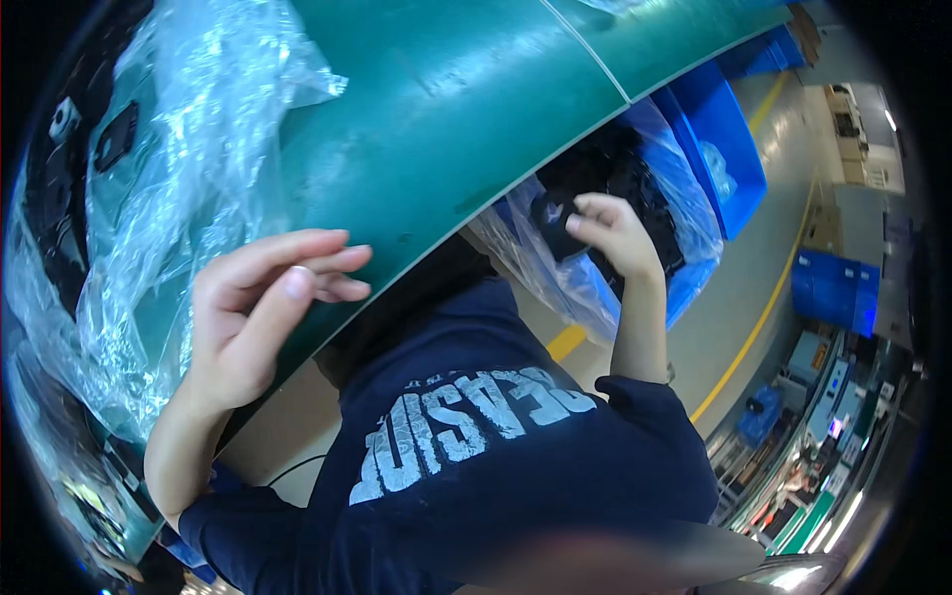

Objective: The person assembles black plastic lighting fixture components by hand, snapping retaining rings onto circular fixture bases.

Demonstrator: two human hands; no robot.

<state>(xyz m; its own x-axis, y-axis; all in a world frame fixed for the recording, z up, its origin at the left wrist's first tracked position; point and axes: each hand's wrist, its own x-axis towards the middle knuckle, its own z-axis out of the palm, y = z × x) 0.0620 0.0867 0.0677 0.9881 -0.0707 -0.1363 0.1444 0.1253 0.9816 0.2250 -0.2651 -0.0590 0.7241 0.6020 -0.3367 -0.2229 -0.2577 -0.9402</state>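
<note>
Over the edge of the dark green worktop [446, 109], the left hand [253, 317] is raised with fingers loosely curled and apart, holding nothing; it is just beside crumpled clear plastic film [198, 139] that lies on the worktop. To the right, below the worktop edge, the right hand [615, 233] reaches into a blue plastic crate lined with a clear plastic bag [684, 188]. Its fingertips are pinched together on a small black part [553, 213], at the top of a heap of black parts [620, 174] inside the bag. A second blue crate [831, 288] stands on the floor, well apart.
</note>
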